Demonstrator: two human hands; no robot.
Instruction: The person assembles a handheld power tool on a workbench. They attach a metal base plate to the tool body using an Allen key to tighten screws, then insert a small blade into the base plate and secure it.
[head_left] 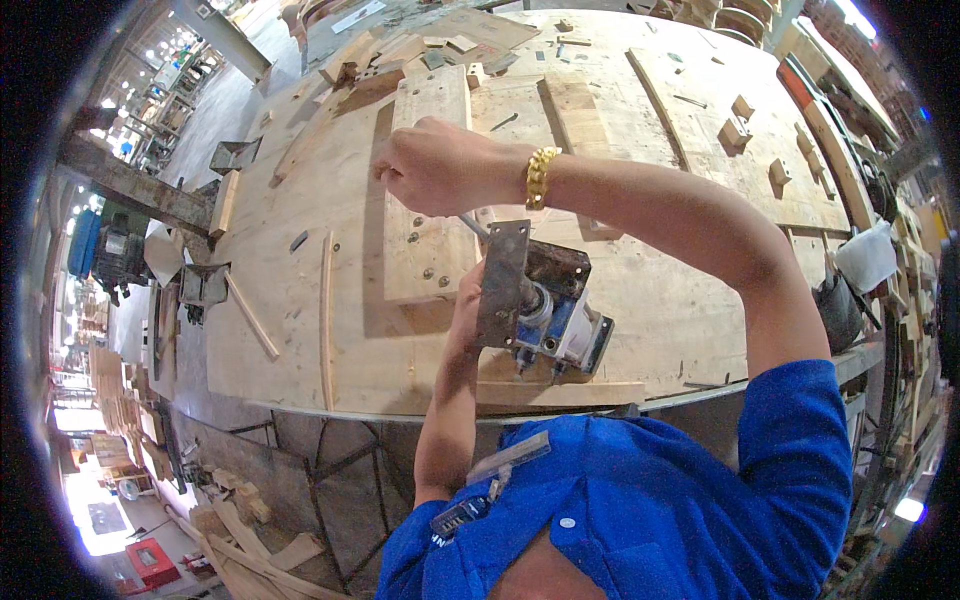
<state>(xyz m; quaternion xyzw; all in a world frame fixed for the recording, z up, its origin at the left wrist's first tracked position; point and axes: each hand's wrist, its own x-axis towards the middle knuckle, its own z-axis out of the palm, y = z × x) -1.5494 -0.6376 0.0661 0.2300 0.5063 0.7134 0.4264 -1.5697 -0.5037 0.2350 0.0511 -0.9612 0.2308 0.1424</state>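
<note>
In the middle of the workbench [290, 345] a blue and silver power tool [565, 330] lies tilted, with a dark drilled metal plate [503, 285] attached to it. My left hand [468, 300] is closed at the side of the plate against the tool, its fingertips hidden behind the plate. Above and to the left of it, my right hand [425, 165] makes a fist. From beneath this hand a thin metal rod [473, 226] slants down to the plate's upper corner; the rod's other end is hidden by the hand. A thick wooden board [415, 285] with several bolt holes lies under both hands.
Several small wood blocks [737, 130] sit at the far right. Long battens [655, 105] and a narrow strip [328, 320] lie across the bench. Wood offcuts [400, 50] are heaped at the back. A white plastic bag [866, 257] is at the right edge.
</note>
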